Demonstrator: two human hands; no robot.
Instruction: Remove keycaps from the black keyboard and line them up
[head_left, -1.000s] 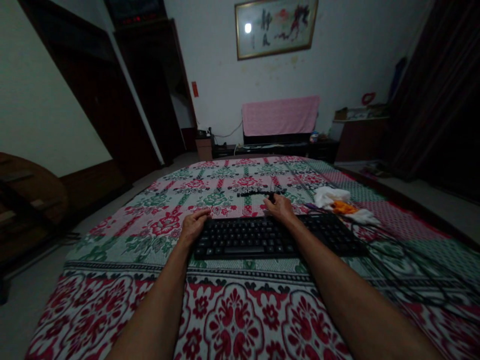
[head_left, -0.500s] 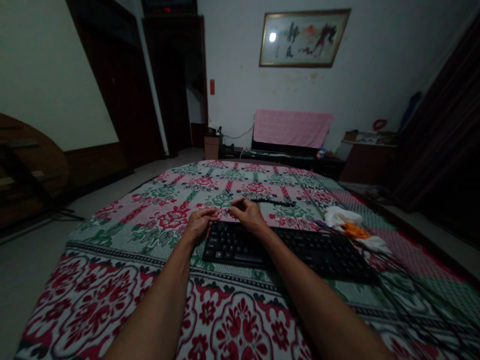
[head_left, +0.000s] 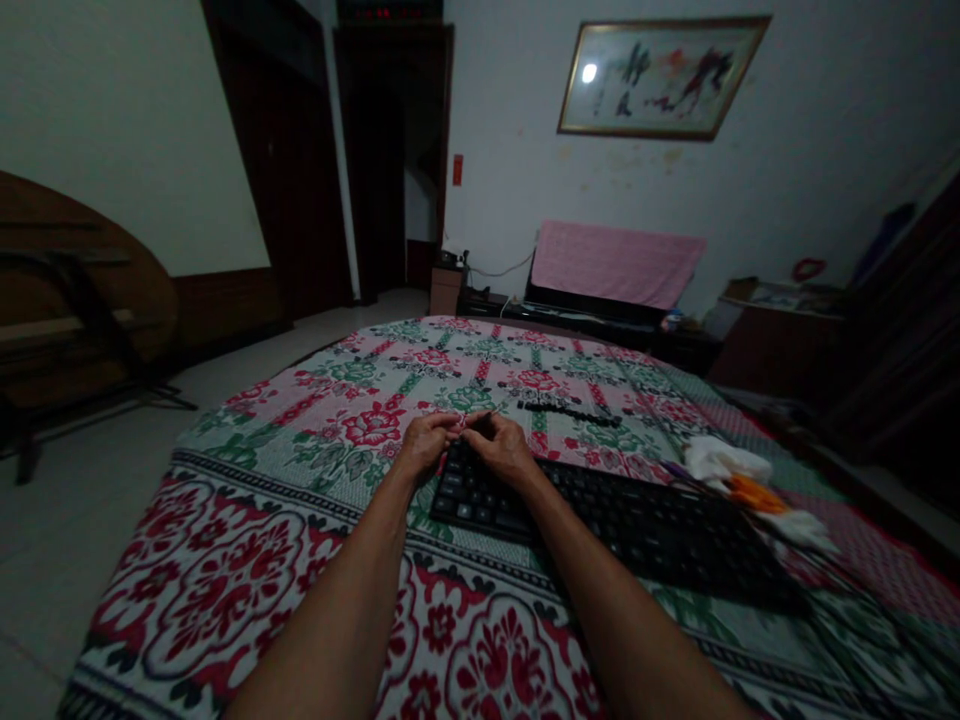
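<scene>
A black keyboard (head_left: 637, 520) lies at a slant on the patterned cloth (head_left: 247, 560). My left hand (head_left: 429, 440) is at its far left corner, thumb and fingers pinched together. My right hand (head_left: 504, 445) hovers over the keyboard's left part, its fingers curled in and its fingertips meeting those of my left hand. Whatever is between the fingertips is too small and dark to make out. Beyond the keyboard, a row of small black pieces that look like keycaps (head_left: 570, 411) lies on the cloth.
White cloth or tissue (head_left: 724, 460) with an orange piece (head_left: 757, 493) lies right of the keyboard, among dark cables (head_left: 862, 640). A pink towel (head_left: 615, 262) covers something by the far wall. A folded round table (head_left: 67, 270) leans at the left.
My hands have come together, fingertips now meeting; before, there was a gap between them. The view has turned a little to the left.
</scene>
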